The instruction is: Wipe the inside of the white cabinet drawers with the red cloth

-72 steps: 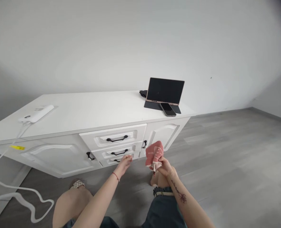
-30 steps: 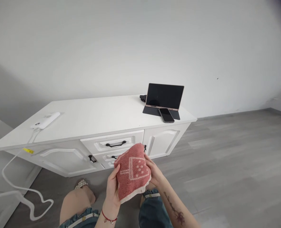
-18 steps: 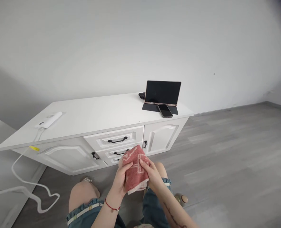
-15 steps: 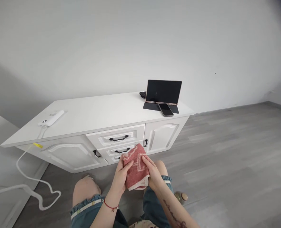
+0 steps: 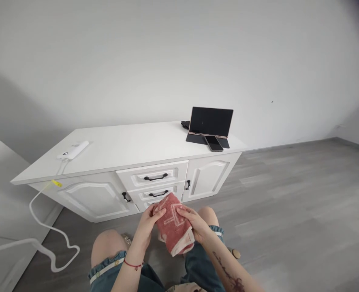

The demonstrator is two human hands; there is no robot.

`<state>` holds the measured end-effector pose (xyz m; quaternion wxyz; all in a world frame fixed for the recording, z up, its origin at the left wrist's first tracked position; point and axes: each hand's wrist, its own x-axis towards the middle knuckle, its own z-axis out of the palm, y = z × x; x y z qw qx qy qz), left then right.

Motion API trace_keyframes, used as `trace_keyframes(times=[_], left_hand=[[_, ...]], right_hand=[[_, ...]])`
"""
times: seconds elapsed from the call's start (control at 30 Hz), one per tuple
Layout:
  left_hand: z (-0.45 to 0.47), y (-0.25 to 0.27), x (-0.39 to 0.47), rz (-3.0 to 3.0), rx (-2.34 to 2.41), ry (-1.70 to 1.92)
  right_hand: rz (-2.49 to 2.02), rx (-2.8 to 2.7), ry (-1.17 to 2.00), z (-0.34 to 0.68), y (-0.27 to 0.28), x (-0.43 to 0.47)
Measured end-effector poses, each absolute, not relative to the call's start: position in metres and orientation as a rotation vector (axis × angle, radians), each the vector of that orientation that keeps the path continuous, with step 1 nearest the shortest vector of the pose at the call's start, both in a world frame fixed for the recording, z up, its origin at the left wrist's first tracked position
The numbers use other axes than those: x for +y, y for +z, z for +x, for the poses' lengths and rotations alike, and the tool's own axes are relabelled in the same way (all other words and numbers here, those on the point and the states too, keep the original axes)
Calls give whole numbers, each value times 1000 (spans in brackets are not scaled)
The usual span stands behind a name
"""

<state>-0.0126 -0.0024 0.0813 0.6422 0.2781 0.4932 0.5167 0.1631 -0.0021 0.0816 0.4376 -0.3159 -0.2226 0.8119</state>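
A folded red towel (image 5: 175,225) with pale line patterns and a whitish edge hangs between my two hands, above my knees. My left hand (image 5: 149,221) pinches its left upper side, thumb on top and the fingers behind the cloth. On the right side, my right hand (image 5: 196,223) grips it the same way, its thumb lying across the pattern. The fingertips under the towel are hidden. Just beyond the towel stands a white cabinet (image 5: 91,198) with black handles.
On the cabinet top (image 5: 131,142) a tablet (image 5: 211,121) stands propped, with a phone (image 5: 214,143) before it and a dark item (image 5: 185,125) behind. A white power strip (image 5: 76,150) lies at left, its cable (image 5: 50,227) hanging down. A corked container (image 5: 236,253) sits on the floor, partly hidden by my arm.
The towel has tilted and moved slightly lower, showing more of its whitish edge at the lower right. Both hands keep hold of it. The whole view has shifted a little.
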Motion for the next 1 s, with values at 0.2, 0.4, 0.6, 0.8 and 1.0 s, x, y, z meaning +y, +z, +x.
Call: trace_keyframes(times=[0.2,0.4,0.6,0.8,1.0], left_hand=[[-14,84,6,885,1203,1152],[-24,71,15,1131,1332,1088],[-45,68,-6,927,951,821],[-44,72,-17,887,677,799],[-45,86,-15,948,660,753]], right_hand=[[-804,-473,2239,156,47,-15],[-805,-436,2150,153,35,-22],[-743,-774,2125,168,41,-20],[-635,-621,2371,173,23,-25],[-554,-557,2493,144,2,-48]])
